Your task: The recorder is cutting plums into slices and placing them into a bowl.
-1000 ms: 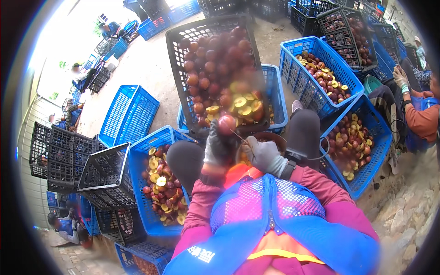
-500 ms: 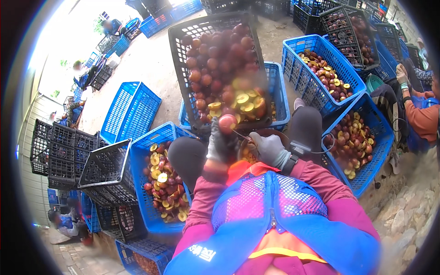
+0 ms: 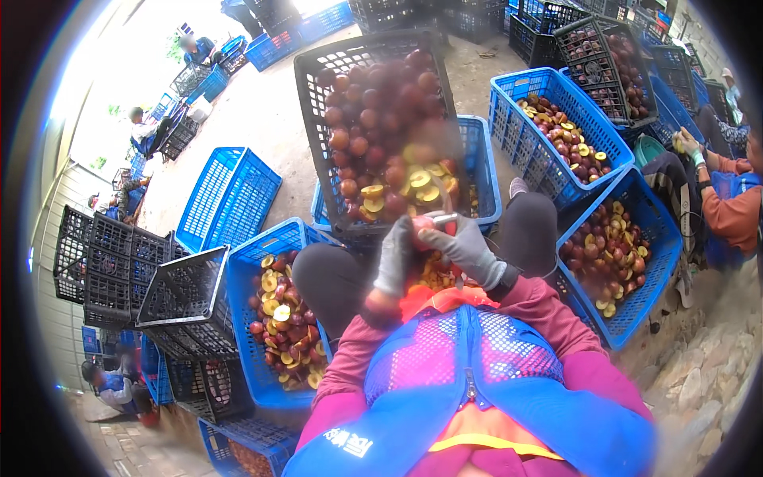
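Note:
My left hand (image 3: 395, 256), in a grey glove, has its fingers closed round a reddish plum (image 3: 423, 229). Against that fruit, my gloved right hand (image 3: 467, 248) grips a small knife (image 3: 447, 219); its blade is partly hidden and blurred. Just beyond both hands, a black crate (image 3: 311, 119) of whole plums leans tilted on a blue crate (image 3: 486, 171). Several yellow plum halves (image 3: 421, 181) lie at its near end. Between my knees, below the hands, are cut plum pieces (image 3: 439, 274), mostly covered by my hands and vest.
Blue crates of cut plums stand by my left knee (image 3: 242, 318) and right knee (image 3: 664, 254), with another at the far right (image 3: 517, 131). Black crates (image 3: 187, 294) are stacked at left. A co-worker (image 3: 727, 187) sits at the right edge.
My hands have come closer together, the right one moving up and over the plum with the knife. The co-worker's hands at right have shifted and now show something yellowish.

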Motion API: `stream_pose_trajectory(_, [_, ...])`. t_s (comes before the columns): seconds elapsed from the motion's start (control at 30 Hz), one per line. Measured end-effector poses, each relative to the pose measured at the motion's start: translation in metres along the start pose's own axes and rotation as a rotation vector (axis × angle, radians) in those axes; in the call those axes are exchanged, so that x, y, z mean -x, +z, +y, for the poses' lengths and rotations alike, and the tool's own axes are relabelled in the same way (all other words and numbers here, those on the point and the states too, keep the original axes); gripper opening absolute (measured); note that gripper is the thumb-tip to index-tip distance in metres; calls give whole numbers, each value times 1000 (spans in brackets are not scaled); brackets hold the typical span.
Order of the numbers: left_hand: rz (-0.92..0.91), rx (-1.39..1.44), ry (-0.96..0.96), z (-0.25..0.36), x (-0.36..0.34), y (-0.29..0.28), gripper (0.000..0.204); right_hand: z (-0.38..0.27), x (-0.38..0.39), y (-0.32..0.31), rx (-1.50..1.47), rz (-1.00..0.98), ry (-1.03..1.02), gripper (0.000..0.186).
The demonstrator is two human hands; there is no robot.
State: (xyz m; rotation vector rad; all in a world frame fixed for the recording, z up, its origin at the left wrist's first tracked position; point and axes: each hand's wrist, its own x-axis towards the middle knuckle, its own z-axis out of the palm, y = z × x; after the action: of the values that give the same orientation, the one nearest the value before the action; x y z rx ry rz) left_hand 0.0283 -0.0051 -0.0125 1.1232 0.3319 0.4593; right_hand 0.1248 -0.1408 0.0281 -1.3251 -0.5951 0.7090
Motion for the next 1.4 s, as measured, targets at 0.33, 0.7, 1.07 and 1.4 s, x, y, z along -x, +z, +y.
stream_pose_trajectory(0.33, [-435,-884,448,-36,10,-21,32,-3,22,3,839,188,-485,46])
stream_pose_trajectory(0.7, [-370,541,-771,26,46,0,27,-14,15,-17,1044,-93,-815,52])
stream_pose_trajectory(1.07, [-452,-403,175,-21,49,-22,55,-31,13,-20,1122,-296,-825,50])
stream_pose_trajectory(1.4, [-430,-91,-248,-26,26,-39,24,3,3,9,964,5,-637,41])
